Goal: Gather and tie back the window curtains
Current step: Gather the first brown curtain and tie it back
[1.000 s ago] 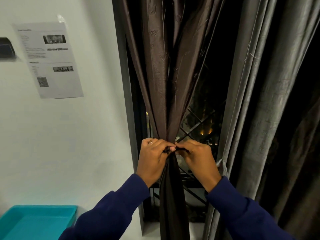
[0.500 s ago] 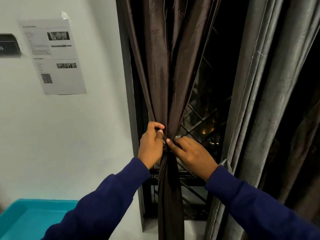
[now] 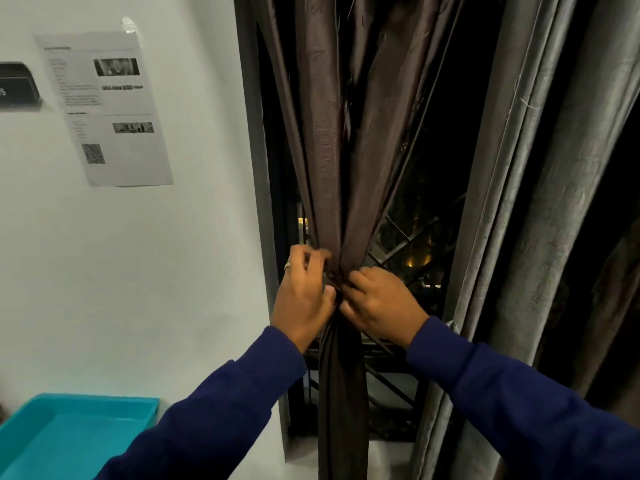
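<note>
- Tying step in hand: the brown curtain (image 3: 332, 140) hangs at the window's left edge, gathered to a narrow waist where both hands meet — the bundle falls straight below them.
- The left hand (image 3: 304, 292) has its fingers curled at the left of the waist, thumb pressed to the cloth; the right hand (image 3: 377, 303) pinches the fabric from the right, fingers bent in tight.
- Judged from the pose, a tie is being knotted or cinched at the waist; the next move calls for a firm pull from both sides while the gather is kept from slipping open.
- The tie itself is hard to make out — dark on dark, and covered by fingers; whether a knot exists cannot be told.
- The grey curtain (image 3: 540, 202) to the right hangs loose, cut off by the picture's right edge; a pale band near its lower fold is too small to read.
- Outside the window, only a grille (image 3: 398, 247) and faint lights show.
</note>
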